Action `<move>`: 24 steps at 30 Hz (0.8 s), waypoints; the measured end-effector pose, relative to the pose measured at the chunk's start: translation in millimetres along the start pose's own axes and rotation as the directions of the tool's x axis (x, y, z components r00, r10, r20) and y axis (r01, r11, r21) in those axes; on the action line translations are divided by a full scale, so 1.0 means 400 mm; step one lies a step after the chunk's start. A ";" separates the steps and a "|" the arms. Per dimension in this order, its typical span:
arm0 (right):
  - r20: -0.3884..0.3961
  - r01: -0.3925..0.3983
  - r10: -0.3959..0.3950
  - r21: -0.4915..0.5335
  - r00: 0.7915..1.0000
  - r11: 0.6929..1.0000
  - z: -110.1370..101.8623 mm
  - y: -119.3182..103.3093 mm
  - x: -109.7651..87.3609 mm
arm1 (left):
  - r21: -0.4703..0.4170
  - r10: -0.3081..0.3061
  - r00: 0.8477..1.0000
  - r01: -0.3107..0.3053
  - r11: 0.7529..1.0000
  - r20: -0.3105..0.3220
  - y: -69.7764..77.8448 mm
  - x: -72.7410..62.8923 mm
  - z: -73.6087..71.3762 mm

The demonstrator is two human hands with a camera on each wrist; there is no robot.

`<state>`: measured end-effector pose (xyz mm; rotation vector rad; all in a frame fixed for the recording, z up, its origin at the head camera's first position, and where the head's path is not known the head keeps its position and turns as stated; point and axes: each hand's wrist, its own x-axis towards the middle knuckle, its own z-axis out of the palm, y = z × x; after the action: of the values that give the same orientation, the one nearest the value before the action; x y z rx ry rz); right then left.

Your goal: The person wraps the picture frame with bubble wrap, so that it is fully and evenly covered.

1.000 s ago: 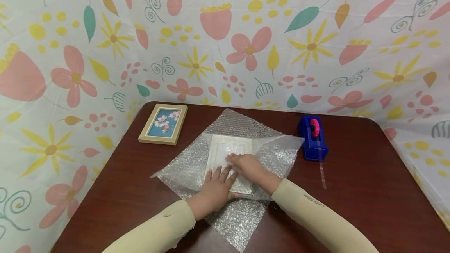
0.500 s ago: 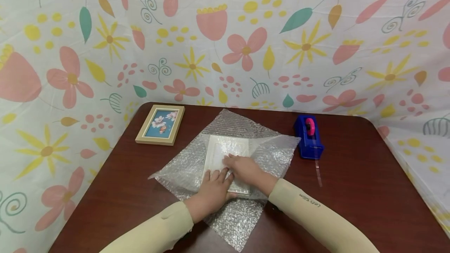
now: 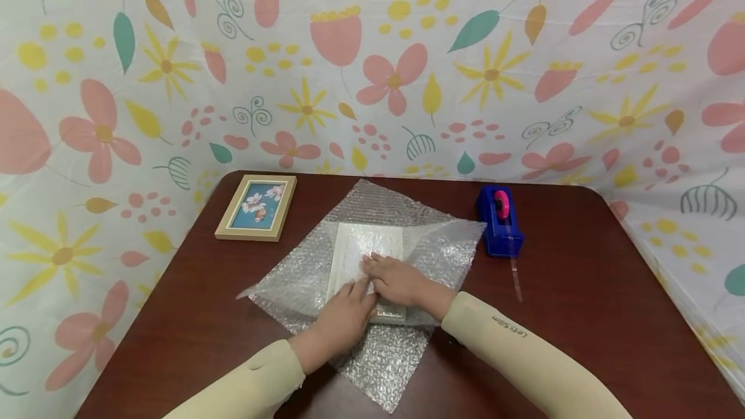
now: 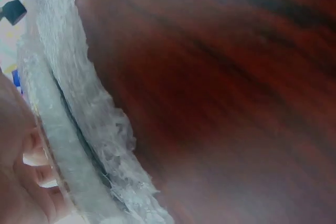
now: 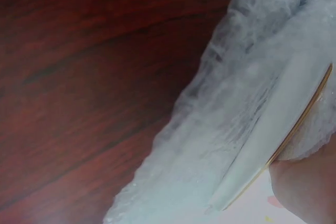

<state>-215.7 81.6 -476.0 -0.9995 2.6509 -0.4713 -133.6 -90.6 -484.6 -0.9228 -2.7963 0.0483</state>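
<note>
A white picture frame (image 3: 349, 244) lies in the middle of a sheet of bubble wrap (image 3: 387, 357), whose side corners are partly lifted. My left hand (image 3: 343, 320) presses on the frame's lower left part, with its fingers close together. Over the middle of the frame rests my right hand (image 3: 398, 282), its fingertips beside the left ones. In the left wrist view, the frame's wrapped edge (image 4: 71, 145) runs next to my left hand (image 4: 23, 177). The right wrist view shows the gold-lined edge of the frame (image 5: 278, 124) near my right hand (image 5: 310, 187).
A beige picture frame (image 3: 257, 207) with a blossom picture lies at the back left of the dark table (image 3: 576, 335). At the right stands a blue tape dispenser (image 3: 499, 222) with a pink roll, and a strip of tape (image 3: 516, 280) hangs off its front.
My left fingers have drawn together and the left thumb has left the frame's bottom edge. The right hand stays on the frame. The head view has turned slightly right.
</note>
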 end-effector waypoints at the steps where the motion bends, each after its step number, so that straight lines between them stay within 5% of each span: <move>1: 0.002 0.005 -0.005 -0.001 1.000 1.000 -0.001 -0.001 0.001 | 0.032 -0.001 0.999 0.002 0.999 -0.041 0.000 -0.001 0.003; 7: 0.021 0.009 -0.009 -0.010 1.000 1.000 -0.001 -0.005 0.002 | 0.189 -0.002 0.983 0.038 0.981 -0.185 -0.003 -0.001 0.017; 10: 0.021 0.000 0.000 -0.008 1.000 1.000 -0.001 -0.005 0.001 | 0.080 -0.002 0.985 0.016 0.997 -0.174 -0.023 0.008 0.011; 13: 0.030 -0.026 0.025 0.016 0.999 1.000 -0.003 -0.004 -0.002 | -0.147 0.015 0.997 -0.025 0.989 -0.071 -0.044 0.024 0.002; 17: 0.042 -0.041 0.039 0.049 0.998 0.998 -0.012 -0.008 -0.005 | -0.398 -0.013 0.991 0.067 0.915 0.135 -0.055 0.040 -0.005; 19: 0.045 -0.033 0.031 0.050 0.998 0.998 -0.015 -0.010 -0.006 | -0.419 -0.046 0.975 0.136 0.898 0.216 -0.052 0.043 -0.005; 24: 0.043 -0.038 0.037 0.038 0.998 0.999 -0.016 -0.009 -0.005 | -0.359 -0.111 0.945 0.223 0.906 0.307 -0.032 0.054 -0.010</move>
<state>-214.4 81.8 -468.3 -0.9366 2.6083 -0.4861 -157.5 -88.2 -475.8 -0.7942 -3.2115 -0.4575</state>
